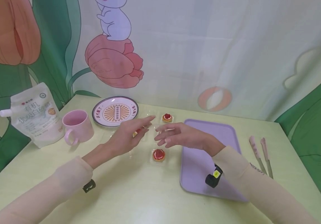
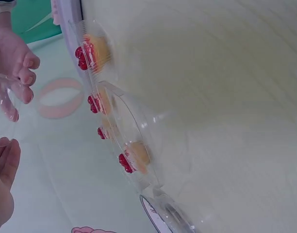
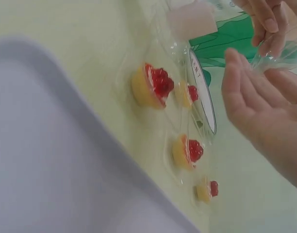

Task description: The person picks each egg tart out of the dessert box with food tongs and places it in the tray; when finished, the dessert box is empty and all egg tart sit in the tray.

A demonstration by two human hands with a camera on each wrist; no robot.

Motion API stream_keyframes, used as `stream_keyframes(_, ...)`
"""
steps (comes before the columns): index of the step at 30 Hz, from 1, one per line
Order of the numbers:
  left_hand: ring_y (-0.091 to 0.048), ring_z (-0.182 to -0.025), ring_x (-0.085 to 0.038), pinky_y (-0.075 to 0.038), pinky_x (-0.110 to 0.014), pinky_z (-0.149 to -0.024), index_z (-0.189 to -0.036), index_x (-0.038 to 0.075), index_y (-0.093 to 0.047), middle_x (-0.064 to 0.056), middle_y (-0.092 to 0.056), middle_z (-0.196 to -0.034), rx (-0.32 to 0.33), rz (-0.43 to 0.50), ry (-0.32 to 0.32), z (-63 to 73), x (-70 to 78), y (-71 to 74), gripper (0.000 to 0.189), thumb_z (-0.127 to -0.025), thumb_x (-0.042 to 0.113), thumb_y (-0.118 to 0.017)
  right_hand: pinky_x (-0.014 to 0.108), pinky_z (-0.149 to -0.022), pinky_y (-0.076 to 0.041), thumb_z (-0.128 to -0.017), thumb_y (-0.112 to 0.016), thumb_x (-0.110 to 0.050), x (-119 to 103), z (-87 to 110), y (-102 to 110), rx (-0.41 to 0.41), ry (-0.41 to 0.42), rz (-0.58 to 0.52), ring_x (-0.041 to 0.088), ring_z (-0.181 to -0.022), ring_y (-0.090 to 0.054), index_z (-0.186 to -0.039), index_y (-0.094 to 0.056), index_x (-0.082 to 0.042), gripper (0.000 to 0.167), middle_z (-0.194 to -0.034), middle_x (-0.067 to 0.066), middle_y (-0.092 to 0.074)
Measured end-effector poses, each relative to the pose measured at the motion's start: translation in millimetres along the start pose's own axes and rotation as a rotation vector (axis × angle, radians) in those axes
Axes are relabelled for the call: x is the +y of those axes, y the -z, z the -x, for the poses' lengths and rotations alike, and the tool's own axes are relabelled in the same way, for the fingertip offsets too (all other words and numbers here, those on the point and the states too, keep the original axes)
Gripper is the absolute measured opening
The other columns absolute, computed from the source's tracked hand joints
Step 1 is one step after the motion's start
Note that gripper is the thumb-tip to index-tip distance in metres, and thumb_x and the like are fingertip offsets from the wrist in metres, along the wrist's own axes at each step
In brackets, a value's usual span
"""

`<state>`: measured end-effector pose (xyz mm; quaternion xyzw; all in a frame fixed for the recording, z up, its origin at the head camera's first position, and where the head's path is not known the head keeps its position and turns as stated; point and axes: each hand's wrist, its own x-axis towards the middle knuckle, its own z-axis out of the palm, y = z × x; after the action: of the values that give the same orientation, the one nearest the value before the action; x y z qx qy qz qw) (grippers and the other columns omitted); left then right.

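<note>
My left hand (image 1: 126, 135) and right hand (image 1: 182, 135) face each other above the table, fingertips a short way apart. Between them is a thin clear plastic piece (image 3: 279, 60), its full shape hard to make out. Fingers and thumb of each hand bend about its edges. Below stand several small tarts with red berry topping, each in clear plastic packaging. One tart (image 1: 158, 155) sits nearest me, another tart (image 1: 167, 117) is at the back. A further tart (image 1: 136, 132) is partly hidden behind my left hand. In the right wrist view a tart (image 3: 151, 87) appears close up.
A purple tray (image 1: 205, 183) lies under my right forearm. Right of it are two pink-handled utensils (image 1: 257, 149). Toward the left stand a round patterned plate (image 1: 115, 112), a pink mug (image 1: 79, 127) and a white spouted pouch (image 1: 37, 118). A printed curtain (image 1: 177, 62) hangs behind the table.
</note>
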<state>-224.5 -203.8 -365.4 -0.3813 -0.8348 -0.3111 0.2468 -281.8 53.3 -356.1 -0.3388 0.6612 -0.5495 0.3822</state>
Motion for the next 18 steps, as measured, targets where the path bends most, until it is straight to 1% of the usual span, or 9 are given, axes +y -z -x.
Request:
stream_keyframes(4,-0.07,-0.076,-0.017,-0.058,-0.027,-0.066,-0.138,0.003,-0.057,-0.009,-0.077,-0.098,0.056,-0.018,-0.027,-3.0,-0.2,0.4,0.05,-0.089,-0.003,-0.069,0.04,-0.106,-0.05,-0.094,-0.068,-0.032,0,-2.2,0,-0.053,0.035,-0.157,0.029,-0.122,-0.064,-0.15,-0.035,0.001,0.072,-0.144,0.03,-0.051)
stream_keyframes(9,-0.064,-0.066,-0.015,-0.054,-0.026,-0.059,-0.139,0.001,-0.055,-0.009,-0.076,-0.091,0.084,-0.061,-0.023,-1.6,-1.0,-1.0,0.054,-0.088,-0.005,-0.069,0.036,-0.102,-0.053,-0.097,-0.064,-0.036,-4,-6.2,-5,-0.029,0.013,-0.256,0.027,-0.118,-0.067,-0.151,-0.031,0.003,0.075,-0.145,0.033,-0.048)
stream_keyframes(10,-0.065,-0.066,-0.016,-0.054,-0.026,-0.059,-0.14,0.001,-0.055,-0.009,-0.076,-0.091,0.085,-0.067,-0.018,-1.0,-1.2,-0.8,0.054,-0.088,-0.005,-0.069,0.035,-0.102,-0.053,-0.095,-0.067,-0.04,-5,-7.1,-7,-0.018,0.003,-0.262,0.026,-0.116,-0.068,-0.151,-0.031,0.004,0.08,-0.146,0.034,-0.047)
stream_keyframes(11,-0.065,-0.066,-0.016,-0.055,-0.026,-0.06,-0.14,0.001,-0.055,-0.009,-0.076,-0.09,0.085,-0.072,-0.01,-0.2,-1.4,-0.6,0.054,-0.088,-0.005,-0.07,0.036,-0.102,-0.054,-0.094,-0.066,-0.041,-5,-8.1,-8,-0.007,-0.006,-0.267,0.026,-0.116,-0.068,-0.151,-0.03,0.004,0.081,-0.146,0.034,-0.046)
stream_keyframes(13,-0.067,-0.068,-0.016,-0.056,-0.027,-0.061,-0.14,0.002,-0.055,-0.008,-0.076,-0.089,0.079,-0.082,0.007,1.7,-2.2,0.2,0.054,-0.088,-0.004,-0.07,0.038,-0.102,-0.053,-0.098,-0.062,-0.038,-6,-9.7,-10,0.015,-0.024,-0.27,0.028,-0.116,-0.069,-0.152,-0.031,0.003,0.074,-0.145,0.034,-0.046)
stream_keyframes(14,-0.067,-0.068,-0.016,-0.057,-0.027,-0.062,-0.139,0.002,-0.056,-0.008,-0.076,-0.088,0.076,-0.085,0.017,2.8,-3.0,0.5,0.054,-0.088,-0.004,-0.07,0.039,-0.103,-0.053,-0.098,-0.061,-0.04,-6,-10.6,-11,0.026,-0.033,-0.266,0.029,-0.116,-0.068,-0.152,-0.032,0.002,0.074,-0.145,0.034,-0.047)
stream_keyframes(16,-0.067,-0.069,-0.016,-0.058,-0.029,-0.065,-0.14,0.003,-0.056,-0.007,-0.075,-0.086,0.068,-0.087,0.048,4.6,-3.7,1.5,0.054,-0.088,-0.003,-0.07,0.041,-0.104,-0.052,-0.102,-0.055,-0.038,-7,-12.1,-13,0.056,-0.049,-0.248,0.03,-0.117,-0.068,-0.151,-0.034,0.0,0.066,-0.144,0.032,-0.05)
stream_keyframes(18,-0.067,-0.07,-0.016,-0.06,-0.03,-0.068,-0.14,0.005,-0.056,-0.006,-0.074,-0.084,0.063,-0.087,0.093,5.6,-3.7,2.8,0.054,-0.088,-0.003,-0.07,0.042,-0.103,-0.053,-0.106,-0.046,-0.032,-8,-13.9,-15,0.094,-0.062,-0.214,0.031,-0.117,-0.068,-0.15,-0.037,-0.001,0.055,-0.141,0.029,-0.055)
